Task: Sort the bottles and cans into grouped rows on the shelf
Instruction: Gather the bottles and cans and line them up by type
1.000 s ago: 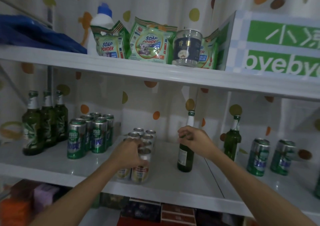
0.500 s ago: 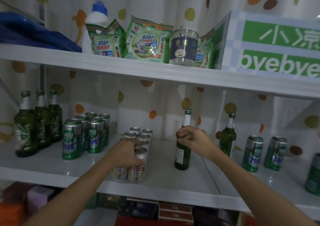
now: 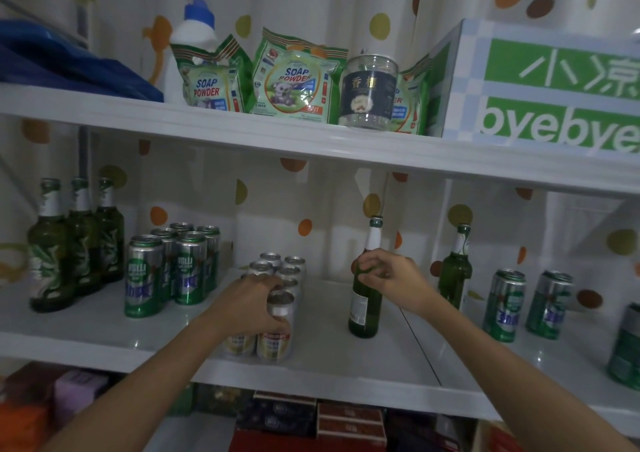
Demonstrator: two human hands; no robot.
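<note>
Though near silver cans (image 3: 288, 277), bottle (image 3: 363, 315) apart.

1. On the middle shelf (image 3: 329, 358), a row of three bottles (image 3: 81, 240) stands far left, running front to back, with a cluster of cans (image 3: 173, 268) just right of it.
2. At the centre, a block of cans (image 3: 275, 342) runs front to back in two columns. The left hand (image 3: 246, 306) lies over its front pair.
3. Right of the block stands a bottle (image 3: 363, 309), with the right hand (image 3: 391, 278) at its neck. A second bottle (image 3: 455, 271) stands further right and back.
4. Right of that, two cans (image 3: 504, 308) stand side by side, and a lone can (image 3: 625, 347) stands far right, nearer the front.
5. On the upper shelf (image 3: 242, 129), left to right: cloth (image 3: 52, 60), detergent bottle (image 3: 194, 36), soap powder bags (image 3: 294, 77), jar (image 3: 369, 91), box (image 3: 536, 84).
</note>
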